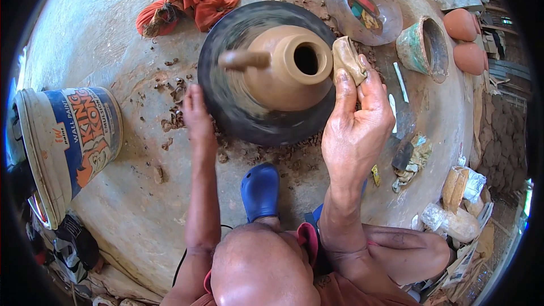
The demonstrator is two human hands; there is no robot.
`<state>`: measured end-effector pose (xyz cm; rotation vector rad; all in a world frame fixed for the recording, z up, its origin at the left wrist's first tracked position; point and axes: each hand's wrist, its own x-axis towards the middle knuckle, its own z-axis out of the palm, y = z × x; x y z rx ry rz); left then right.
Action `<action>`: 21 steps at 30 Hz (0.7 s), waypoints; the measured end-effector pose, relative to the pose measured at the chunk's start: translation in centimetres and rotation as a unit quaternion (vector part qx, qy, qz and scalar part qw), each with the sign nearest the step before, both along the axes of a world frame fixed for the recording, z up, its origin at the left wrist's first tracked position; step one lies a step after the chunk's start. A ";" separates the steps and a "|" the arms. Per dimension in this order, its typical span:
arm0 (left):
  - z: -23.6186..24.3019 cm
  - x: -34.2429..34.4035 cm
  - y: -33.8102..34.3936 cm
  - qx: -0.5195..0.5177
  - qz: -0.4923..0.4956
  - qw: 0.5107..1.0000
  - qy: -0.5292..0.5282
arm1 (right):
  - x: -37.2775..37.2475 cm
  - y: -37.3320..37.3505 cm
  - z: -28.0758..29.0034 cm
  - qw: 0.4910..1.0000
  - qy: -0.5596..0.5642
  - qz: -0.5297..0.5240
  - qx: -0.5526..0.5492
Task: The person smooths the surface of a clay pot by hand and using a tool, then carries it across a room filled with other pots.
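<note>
A brown clay pot (283, 90) with a round dark mouth and a blurred spout (243, 60) on its left side sits on a black pottery wheel (255, 127). Streaks on the wheel's surface suggest spinning. My right hand (357, 119) pinches a folded, wet-looking tan cloth (348, 61) between thumb and fingers, right beside the pot's rim; whether it touches the rim I cannot tell. At the wheel's left edge is my left hand (198, 116), slightly blurred, its fingers stretched out and holding nothing.
Left stands a large paint bucket (102, 136). Beyond the wheel lies an orange cloth (195, 0). A clear bowl (391, 28), a green-and-grey bucket (411, 51) and two terracotta pots (469, 59) stand at far right. Clay scraps (173, 119) litter the floor; my blue clog (260, 190) is near the wheel.
</note>
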<state>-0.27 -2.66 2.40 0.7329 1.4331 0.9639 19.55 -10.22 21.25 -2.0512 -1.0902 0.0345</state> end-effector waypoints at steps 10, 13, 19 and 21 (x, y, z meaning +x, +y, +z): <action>3.3 2.5 -11.6 -0.186 -0.108 0.976 -0.033 | 0.8 0.9 0.9 0.998 0.049 -0.033 -0.004; 1.9 0.1 -5.6 -0.092 0.016 0.995 -0.037 | 0.7 2.0 0.9 1.000 0.020 -0.009 -0.006; 2.5 4.1 -13.5 -0.257 -0.141 0.951 -0.103 | 0.1 1.9 0.4 0.997 -0.075 -0.011 -0.025; 2.2 3.7 -15.0 -0.254 -0.185 0.944 -0.103 | 0.0 1.6 0.6 0.997 -0.073 0.000 -0.030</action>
